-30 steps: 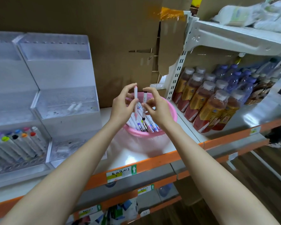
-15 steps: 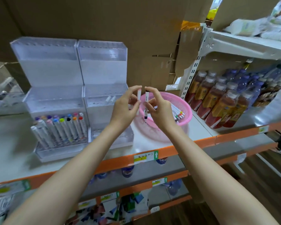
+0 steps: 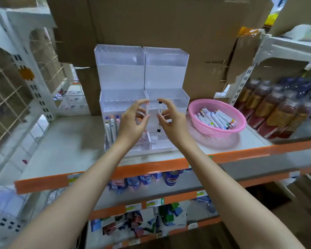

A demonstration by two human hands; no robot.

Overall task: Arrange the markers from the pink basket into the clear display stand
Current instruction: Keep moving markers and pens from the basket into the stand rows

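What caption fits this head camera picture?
Left hand holds a reddish-capped marker, right hand a black-capped marker, before the clear display stand.

Bare shelf (image 3: 65,139) left of the clear display stand (image 3: 142,72), room to pass; standing markers (image 3: 111,127) crowd its front-left tier, front-right tier open; pink basket (image 3: 223,131) just right, bottles (image 3: 271,108) beyond; cardboard (image 3: 151,20) closes the back

A grey shelf board with an orange front edge (image 3: 61,141) spans the middle. Brown cardboard boxes (image 3: 169,24) fill the top. Clear plastic bottles of amber and dark drinks (image 3: 276,108) stand at the right. A cream wire grid panel (image 3: 5,97) sits at the left. Blue cans (image 3: 171,177) and, below them, mixed coloured packets (image 3: 133,225) lie at lower centre.
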